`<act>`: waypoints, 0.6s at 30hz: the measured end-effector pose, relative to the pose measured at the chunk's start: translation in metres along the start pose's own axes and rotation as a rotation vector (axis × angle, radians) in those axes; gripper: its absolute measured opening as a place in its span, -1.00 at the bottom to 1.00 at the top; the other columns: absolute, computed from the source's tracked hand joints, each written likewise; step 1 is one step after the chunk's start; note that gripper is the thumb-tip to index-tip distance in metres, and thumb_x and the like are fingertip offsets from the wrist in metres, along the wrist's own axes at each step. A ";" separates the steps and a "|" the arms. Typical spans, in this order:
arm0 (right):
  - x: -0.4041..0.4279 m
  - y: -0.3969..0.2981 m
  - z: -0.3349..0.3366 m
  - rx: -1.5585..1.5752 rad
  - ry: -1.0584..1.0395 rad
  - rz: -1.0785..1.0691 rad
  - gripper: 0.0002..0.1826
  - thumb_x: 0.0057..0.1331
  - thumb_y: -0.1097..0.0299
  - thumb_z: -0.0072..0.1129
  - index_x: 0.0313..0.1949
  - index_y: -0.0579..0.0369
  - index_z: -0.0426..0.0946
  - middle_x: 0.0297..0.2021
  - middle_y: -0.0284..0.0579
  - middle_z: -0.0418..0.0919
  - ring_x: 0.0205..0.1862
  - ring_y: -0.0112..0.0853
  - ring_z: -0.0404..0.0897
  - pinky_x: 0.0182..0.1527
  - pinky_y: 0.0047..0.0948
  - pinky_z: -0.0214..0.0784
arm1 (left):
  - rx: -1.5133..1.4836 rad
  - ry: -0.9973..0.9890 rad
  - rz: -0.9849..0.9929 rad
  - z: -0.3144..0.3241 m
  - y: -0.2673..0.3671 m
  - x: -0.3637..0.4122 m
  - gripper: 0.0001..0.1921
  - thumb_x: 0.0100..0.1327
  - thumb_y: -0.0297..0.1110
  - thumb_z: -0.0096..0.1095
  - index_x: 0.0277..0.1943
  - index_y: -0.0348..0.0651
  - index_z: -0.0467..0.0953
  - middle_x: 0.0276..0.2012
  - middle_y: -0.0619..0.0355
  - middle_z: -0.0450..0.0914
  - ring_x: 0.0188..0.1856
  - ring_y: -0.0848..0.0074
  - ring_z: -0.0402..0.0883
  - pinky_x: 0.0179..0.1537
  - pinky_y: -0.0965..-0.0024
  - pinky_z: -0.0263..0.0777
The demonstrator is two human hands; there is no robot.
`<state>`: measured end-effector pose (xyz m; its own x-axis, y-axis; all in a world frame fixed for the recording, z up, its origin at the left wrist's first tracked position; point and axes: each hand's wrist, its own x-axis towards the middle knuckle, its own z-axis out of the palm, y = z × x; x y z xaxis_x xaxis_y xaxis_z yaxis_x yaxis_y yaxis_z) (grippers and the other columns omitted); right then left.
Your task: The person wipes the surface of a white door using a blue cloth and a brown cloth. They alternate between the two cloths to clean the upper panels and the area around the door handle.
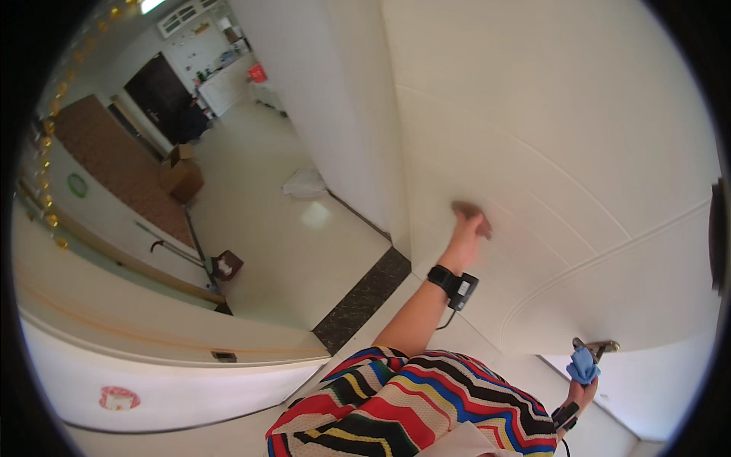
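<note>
A white panelled door [542, 171] fills the right side of the view. My left hand [473, 220] lies against its panel, fingers spread and somewhat blurred, with no object visible in it. At the lower right my right hand [583, 391] holds a crumpled blue cloth [582, 364] against the metal door handle [601, 346]. The cloth covers part of the handle and hides some of my fingers. Both wrists wear black straps with small devices.
A dark stone threshold [364, 300] crosses the doorway by the door frame. Beyond it are a white plastic bag [304, 183], a cardboard box [181, 174] and a dark red bin [227, 265]. Another white door [183, 340] curves along the left; a beaded strand [47, 165] hangs there.
</note>
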<state>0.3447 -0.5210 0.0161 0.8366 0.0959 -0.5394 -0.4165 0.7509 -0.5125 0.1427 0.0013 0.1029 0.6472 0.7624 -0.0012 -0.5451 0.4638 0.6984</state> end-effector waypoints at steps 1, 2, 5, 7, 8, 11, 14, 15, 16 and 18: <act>-0.007 0.001 0.006 0.060 0.017 0.038 -0.65 0.39 0.36 -0.20 0.07 0.22 0.42 0.10 0.01 0.49 0.14 -0.18 0.47 0.25 -0.04 0.24 | 0.024 -0.011 0.023 -0.007 -0.002 0.002 -0.79 0.38 -0.39 -0.04 -0.04 -0.21 0.16 -0.40 0.05 0.49 -0.35 0.37 0.51 -0.22 0.26 0.43; -0.005 -0.002 0.002 0.073 0.021 0.027 -0.66 0.39 0.36 -0.19 0.06 0.22 0.43 0.09 0.01 0.50 0.14 -0.18 0.47 0.25 -0.04 0.24 | 0.017 -0.011 0.027 -0.011 -0.006 0.004 -0.80 0.37 -0.39 -0.02 -0.04 -0.19 0.18 -0.40 0.06 0.48 -0.36 0.38 0.51 -0.25 0.27 0.43; -0.010 0.001 -0.003 0.129 0.075 0.006 -0.68 0.37 0.39 -0.13 0.02 0.29 0.43 0.08 0.09 0.50 0.15 -0.15 0.46 0.29 -0.06 0.21 | 0.029 0.008 0.045 -0.015 -0.008 0.007 -0.83 0.37 -0.40 0.00 -0.07 -0.15 0.21 -0.39 0.10 0.48 -0.35 0.39 0.51 -0.25 0.28 0.43; -0.010 -0.001 -0.015 0.123 0.020 0.019 -0.70 0.35 0.41 -0.13 -0.02 0.29 0.44 0.05 0.09 0.51 0.13 -0.11 0.48 0.28 -0.04 0.23 | 0.023 0.041 0.059 -0.018 -0.013 0.009 -0.84 0.36 -0.41 0.01 -0.08 -0.13 0.21 -0.39 0.12 0.48 -0.34 0.40 0.50 -0.24 0.27 0.42; -0.010 -0.001 -0.019 0.136 0.040 0.011 -0.70 0.34 0.41 -0.13 -0.02 0.29 0.44 0.05 0.09 0.51 0.13 -0.11 0.48 0.27 -0.04 0.23 | 0.022 0.033 0.056 -0.021 -0.015 0.010 -0.84 0.36 -0.41 0.01 -0.08 -0.12 0.22 -0.39 0.13 0.48 -0.33 0.40 0.50 -0.23 0.27 0.42; -0.008 0.001 -0.036 0.156 0.070 -0.012 -0.70 0.33 0.41 -0.13 -0.02 0.29 0.44 0.05 0.09 0.51 0.13 -0.10 0.48 0.27 -0.03 0.23 | 0.025 0.023 0.057 -0.034 -0.021 0.017 -0.84 0.36 -0.41 0.01 -0.08 -0.09 0.22 -0.39 0.15 0.47 -0.33 0.40 0.49 -0.21 0.27 0.41; -0.012 0.007 -0.046 0.180 0.094 -0.006 -0.69 0.34 0.40 -0.16 -0.01 0.27 0.44 0.06 0.09 0.50 0.13 -0.11 0.48 0.26 -0.02 0.24 | 0.032 0.046 0.066 -0.052 -0.028 0.023 -0.86 0.36 -0.42 0.00 -0.09 -0.06 0.23 -0.39 0.16 0.47 -0.33 0.40 0.49 -0.20 0.27 0.41; -0.016 0.007 -0.051 0.191 0.107 -0.005 -0.69 0.34 0.40 -0.17 -0.01 0.26 0.44 0.06 0.08 0.50 0.13 -0.12 0.48 0.26 -0.02 0.24 | 0.035 0.042 0.071 -0.054 -0.031 0.024 -0.86 0.36 -0.42 0.00 -0.10 -0.06 0.23 -0.39 0.15 0.48 -0.33 0.39 0.49 -0.20 0.27 0.41; -0.017 0.006 -0.058 0.195 0.114 -0.013 -0.69 0.34 0.41 -0.17 0.00 0.26 0.44 0.06 0.09 0.50 0.13 -0.11 0.47 0.26 -0.02 0.24 | 0.039 0.037 0.076 -0.057 -0.034 0.025 -0.87 0.36 -0.42 0.00 -0.11 -0.06 0.24 -0.39 0.15 0.48 -0.33 0.39 0.50 -0.19 0.26 0.41; -0.019 0.008 -0.074 0.203 0.129 -0.028 -0.68 0.34 0.41 -0.18 0.00 0.27 0.43 0.07 0.10 0.49 0.14 -0.11 0.46 0.27 -0.02 0.22 | 0.052 0.041 0.067 -0.064 -0.040 0.027 -0.88 0.36 -0.42 0.01 -0.12 -0.07 0.25 -0.39 0.14 0.48 -0.34 0.40 0.49 -0.21 0.26 0.42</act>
<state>0.2995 -0.5653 -0.0268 0.7892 -0.0011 -0.6141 -0.3028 0.8693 -0.3906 0.1482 0.0319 0.0293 0.5870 0.8094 0.0184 -0.5576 0.3877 0.7340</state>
